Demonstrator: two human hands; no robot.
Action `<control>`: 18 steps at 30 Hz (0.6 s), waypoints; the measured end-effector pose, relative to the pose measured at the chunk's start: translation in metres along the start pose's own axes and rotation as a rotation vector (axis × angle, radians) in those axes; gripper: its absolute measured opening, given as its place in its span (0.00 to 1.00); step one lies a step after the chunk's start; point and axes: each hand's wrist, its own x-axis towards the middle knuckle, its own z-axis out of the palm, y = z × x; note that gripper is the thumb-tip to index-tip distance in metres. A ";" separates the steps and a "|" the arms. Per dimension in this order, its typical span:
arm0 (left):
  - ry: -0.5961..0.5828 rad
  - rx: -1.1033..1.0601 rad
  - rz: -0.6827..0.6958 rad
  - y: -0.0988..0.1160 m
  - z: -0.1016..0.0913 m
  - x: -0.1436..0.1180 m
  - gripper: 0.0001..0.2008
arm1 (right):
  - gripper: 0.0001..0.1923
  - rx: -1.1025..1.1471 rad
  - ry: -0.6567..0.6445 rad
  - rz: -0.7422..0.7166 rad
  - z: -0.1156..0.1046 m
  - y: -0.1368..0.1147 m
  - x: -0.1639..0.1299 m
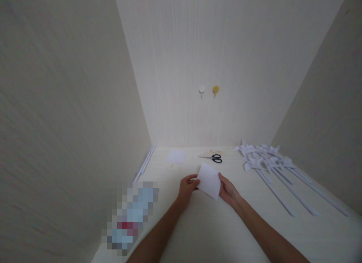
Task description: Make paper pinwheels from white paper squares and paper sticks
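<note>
Worktop (198,233): pale, wood-grained, closed in by pale walls on the left, back and right.

Item 1, far left edge: I log thin white strips (144,164) lying along the foot of the left wall, running toward the back corner.

Item 2, near left: a blurred-out patch of pale blue and red on the worktop; I cannot tell what it is.

Item 3, back left of centre: a flat white sheet (176,156) lying alone on the worktop, well apart from my hands.

Item 4, centre: my left hand (188,187), fingers closed on the left edge of a white paper square (209,181). The square is held up off the worktop, tilted, between both hands.

Item 5, back centre: black-handled scissors (216,158) lying flat, just behind the held square, blades pointing left.

Item 6, back wall above the scissors: a white hook (201,90) and a yellow hook (215,90), side by side.

Item 7, right of centre: my right hand (229,192), pinching the lower right edge of the same paper square.

Item 8, right: a row of white paper pinwheels (261,161) on long white sticks, laid side by side, heads toward the back wall, sticks fanning toward the near right.
</note>
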 end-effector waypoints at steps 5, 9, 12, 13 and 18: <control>-0.002 -0.010 -0.001 0.000 -0.001 0.001 0.21 | 0.10 -0.008 0.010 0.001 0.000 -0.002 -0.001; -0.002 -0.001 0.005 -0.002 -0.002 0.003 0.20 | 0.09 0.022 0.019 -0.013 -0.003 -0.004 -0.001; 0.009 -0.046 -0.007 -0.003 -0.004 0.005 0.20 | 0.07 0.027 0.011 -0.052 -0.005 -0.004 -0.001; 0.009 -0.076 -0.007 -0.003 -0.004 0.005 0.20 | 0.07 0.023 0.005 -0.071 -0.005 -0.003 0.000; 0.044 -0.237 0.007 0.003 -0.005 0.005 0.19 | 0.08 -0.008 -0.018 -0.177 -0.003 -0.002 -0.001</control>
